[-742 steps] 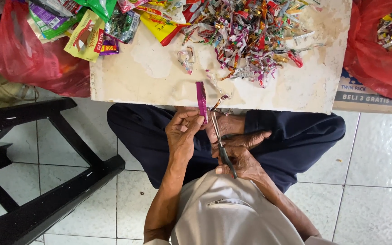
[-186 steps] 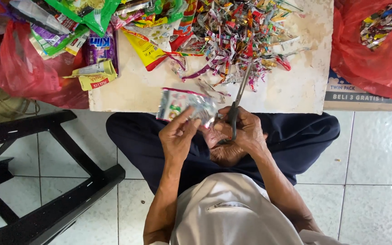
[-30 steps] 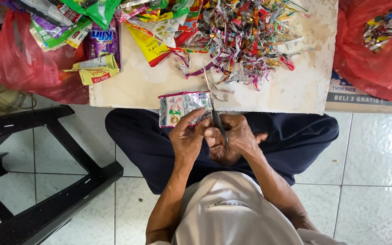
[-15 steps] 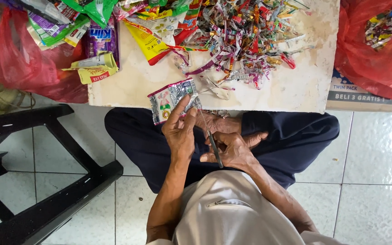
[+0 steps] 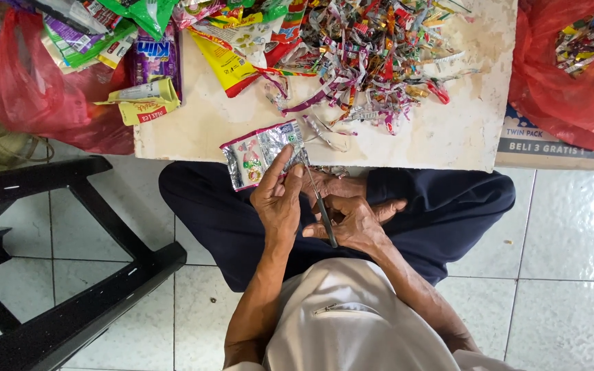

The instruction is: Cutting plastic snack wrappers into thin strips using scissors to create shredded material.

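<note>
My left hand (image 5: 278, 199) pinches a silvery snack wrapper (image 5: 259, 152) with green and red print, holding it flat above my lap by its right edge. In my right hand (image 5: 352, 221) is a pair of scissors (image 5: 319, 203), blades pointing up at the wrapper's right side. Both hands meet over my crossed legs in dark trousers, just below the edge of the low white board (image 5: 448, 134).
A heap of colourful cut wrapper strips (image 5: 372, 51) covers the board's far middle. Whole wrappers (image 5: 149, 62) lie at its left. Red plastic bags stand at left (image 5: 22, 89) and right (image 5: 572, 75). A black stool frame (image 5: 70, 288) lies on the tiled floor, left.
Since a second ago my left hand has turned the wrapper up and leftward, and the scissors have come up along its right edge.
</note>
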